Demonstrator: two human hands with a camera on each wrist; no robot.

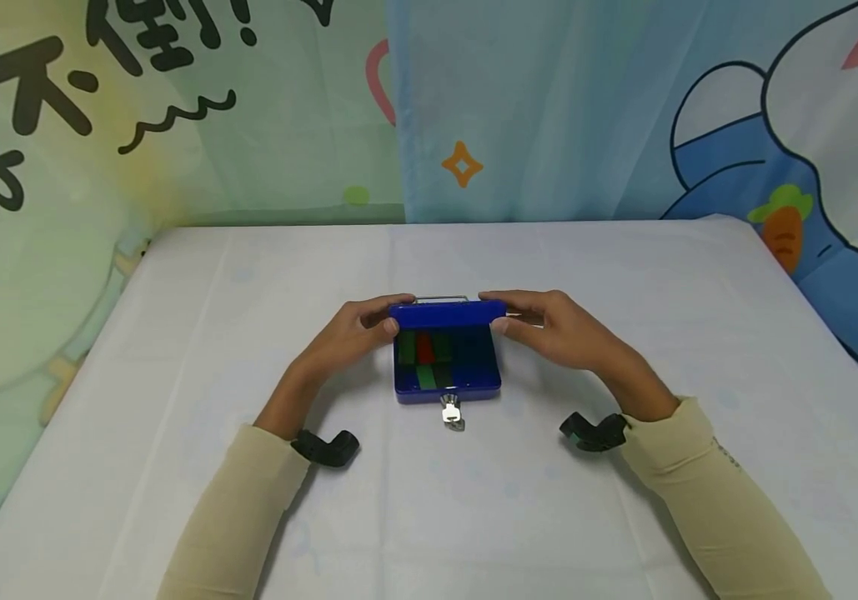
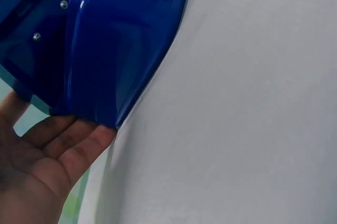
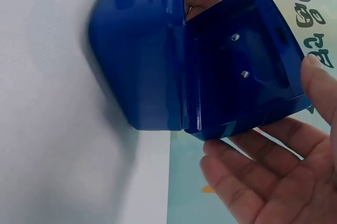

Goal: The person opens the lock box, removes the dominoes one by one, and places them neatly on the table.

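A small blue metal cash box (image 1: 484,395) stands on the white table with its lid (image 1: 447,315) raised. My left hand (image 1: 357,329) holds the lid's left end, thumb at the front edge and fingers behind. On the opposite end, my right hand (image 1: 556,329) grips the lid the same way. Red and green pieces (image 1: 425,348) lie inside the box, towards its left. A key (image 1: 451,408) hangs at the front lock. Two silver rivets dot the lid's inside (image 3: 258,95) in the right wrist view. A thin metal handle (image 1: 440,297) shows behind the lid.
White cloth (image 1: 429,517) covers the table around the box. A printed curtain (image 1: 549,100) hangs behind the far edge and along both sides. Each wrist carries a black camera mount, one on the left (image 1: 326,448) and one on the right (image 1: 594,432).
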